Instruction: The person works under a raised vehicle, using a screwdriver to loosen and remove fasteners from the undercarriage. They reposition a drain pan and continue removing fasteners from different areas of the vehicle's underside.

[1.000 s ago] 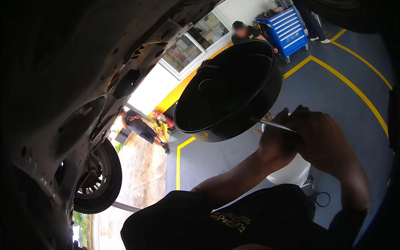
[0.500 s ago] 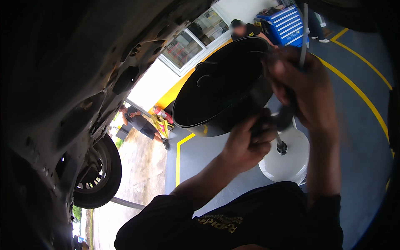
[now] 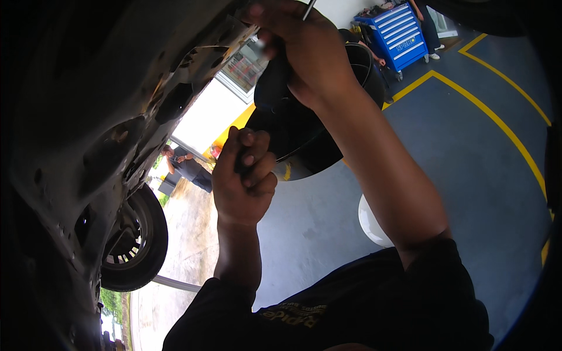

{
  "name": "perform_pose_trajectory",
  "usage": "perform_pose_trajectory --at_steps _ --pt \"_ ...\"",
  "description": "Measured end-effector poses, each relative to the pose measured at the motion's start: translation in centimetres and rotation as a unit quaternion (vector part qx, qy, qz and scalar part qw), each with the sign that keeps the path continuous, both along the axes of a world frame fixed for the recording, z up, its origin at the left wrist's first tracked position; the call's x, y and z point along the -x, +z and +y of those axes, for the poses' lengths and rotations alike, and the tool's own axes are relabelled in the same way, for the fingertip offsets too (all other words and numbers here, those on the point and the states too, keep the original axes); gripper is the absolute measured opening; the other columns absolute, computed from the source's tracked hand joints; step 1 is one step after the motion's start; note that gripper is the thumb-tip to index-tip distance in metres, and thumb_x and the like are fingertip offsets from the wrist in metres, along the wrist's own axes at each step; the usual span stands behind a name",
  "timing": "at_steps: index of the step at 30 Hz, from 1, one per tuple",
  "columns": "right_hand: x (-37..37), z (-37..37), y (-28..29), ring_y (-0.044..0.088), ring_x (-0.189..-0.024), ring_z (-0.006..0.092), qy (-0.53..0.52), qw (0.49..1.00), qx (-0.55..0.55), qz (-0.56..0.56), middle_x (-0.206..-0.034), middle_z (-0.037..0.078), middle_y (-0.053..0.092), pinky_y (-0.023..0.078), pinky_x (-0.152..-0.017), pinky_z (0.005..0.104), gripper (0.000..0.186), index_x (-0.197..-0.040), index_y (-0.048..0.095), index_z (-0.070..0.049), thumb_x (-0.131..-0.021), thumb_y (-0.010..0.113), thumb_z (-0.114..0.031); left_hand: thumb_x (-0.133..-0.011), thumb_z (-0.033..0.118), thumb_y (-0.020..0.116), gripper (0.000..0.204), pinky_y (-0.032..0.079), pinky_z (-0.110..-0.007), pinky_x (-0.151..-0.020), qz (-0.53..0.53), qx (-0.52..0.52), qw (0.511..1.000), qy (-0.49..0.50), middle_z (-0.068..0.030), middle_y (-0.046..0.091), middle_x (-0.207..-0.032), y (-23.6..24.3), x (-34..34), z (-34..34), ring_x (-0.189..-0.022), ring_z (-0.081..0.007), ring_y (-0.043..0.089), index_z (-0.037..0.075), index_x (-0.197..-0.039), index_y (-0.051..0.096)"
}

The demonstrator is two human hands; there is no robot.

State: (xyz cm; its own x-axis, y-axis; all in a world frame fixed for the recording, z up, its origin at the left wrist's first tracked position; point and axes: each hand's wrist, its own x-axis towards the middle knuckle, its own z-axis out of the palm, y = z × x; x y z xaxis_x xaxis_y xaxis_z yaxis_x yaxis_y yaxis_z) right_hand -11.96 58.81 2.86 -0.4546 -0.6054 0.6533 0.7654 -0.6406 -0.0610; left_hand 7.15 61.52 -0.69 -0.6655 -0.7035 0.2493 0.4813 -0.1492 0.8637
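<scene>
My right hand point(image 3: 316, 58) is raised to the underside of a lifted vehicle point(image 3: 123, 111), its fingers closed. A thin metal rod point(image 3: 308, 9) sticks out above the hand. Below its palm hangs a dark rounded thing point(image 3: 273, 85) whose kind I cannot make out. Lower and to the left, my left hand point(image 3: 243, 178) is curled into a fist; whatever may be inside is hidden. Behind both hands is a wide black drain pan point(image 3: 319, 137), tilted, partly covered by my right forearm. The fingertips of my right hand are dark against the bodywork.
A wheel point(image 3: 137, 240) hangs at the lower left. Behind my right forearm, a white round surface point(image 3: 372, 222) shows in part. A blue tool cabinet point(image 3: 392, 35) stands at the back, with people near it. Another person point(image 3: 187, 167) stands beyond the pan. Yellow lines mark the grey floor point(image 3: 468, 175).
Both hands have moved left, the right one also up to the vehicle's underside with the rod. The left hand has come away from beside the right. The pan appears farther behind the hands.
</scene>
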Motion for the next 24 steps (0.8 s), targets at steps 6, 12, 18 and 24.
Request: perform_pose_trajectory --at_steps 6,12,18,24 --pt "-0.7 -1.0 0.5 0.059 -0.062 0.0101 0.008 0.999 0.027 -0.015 -0.084 0.009 0.071 0.045 -0.053 0.0234 0.017 -0.095 0.064 0.000 -0.082 0.074 -0.005 -0.107 0.036 0.035 0.034 0.020 -0.017 -0.037 -0.004 0.023 0.999 0.046 0.0035 0.037 -0.074 0.0 -1.6 0.3 -0.048 -0.0029 0.025 0.011 -0.094 0.056" --pt "-1.5 -2.7 1.2 0.059 -0.059 0.0116 -0.013 1.000 -0.001 -0.001 -0.076 0.008 0.068 0.046 -0.053 0.0252 0.022 -0.099 0.062 -0.002 -0.084 0.074 -0.009 -0.107 0.036 0.036 0.033 0.020 -0.017 -0.037 -0.009 0.048 0.995 0.088 0.0028 0.037 -0.074 0.1 -2.2 1.2 -0.048 -0.0026 0.026 0.011 -0.092 0.053" --pt "-2.4 -9.4 3.9 0.064 -0.081 0.0158 0.153 0.969 0.188 -0.036 -0.088 0.008 0.067 0.050 -0.064 0.0298 0.018 -0.104 0.068 -0.002 -0.090 0.069 -0.013 -0.107 0.034 0.032 0.035 0.024 -0.020 -0.035 0.031 -0.005 1.000 -0.005 0.0000 0.038 -0.074 0.5 -2.3 0.5 -0.047 -0.0065 0.030 0.011 -0.084 0.044" --pt "2.6 6.0 -2.3 0.067 -0.086 0.0258 -0.092 0.949 -0.161 0.256 -0.099 0.015 0.070 0.055 -0.073 0.0392 0.030 -0.117 0.061 -0.006 -0.092 0.065 -0.022 -0.107 0.038 0.031 0.031 0.032 -0.023 -0.045 -0.106 0.037 0.986 -0.123 -0.0038 0.041 -0.083 -4.2 -3.3 2.6 -0.057 -0.0096 0.039 0.014 -0.092 0.044"
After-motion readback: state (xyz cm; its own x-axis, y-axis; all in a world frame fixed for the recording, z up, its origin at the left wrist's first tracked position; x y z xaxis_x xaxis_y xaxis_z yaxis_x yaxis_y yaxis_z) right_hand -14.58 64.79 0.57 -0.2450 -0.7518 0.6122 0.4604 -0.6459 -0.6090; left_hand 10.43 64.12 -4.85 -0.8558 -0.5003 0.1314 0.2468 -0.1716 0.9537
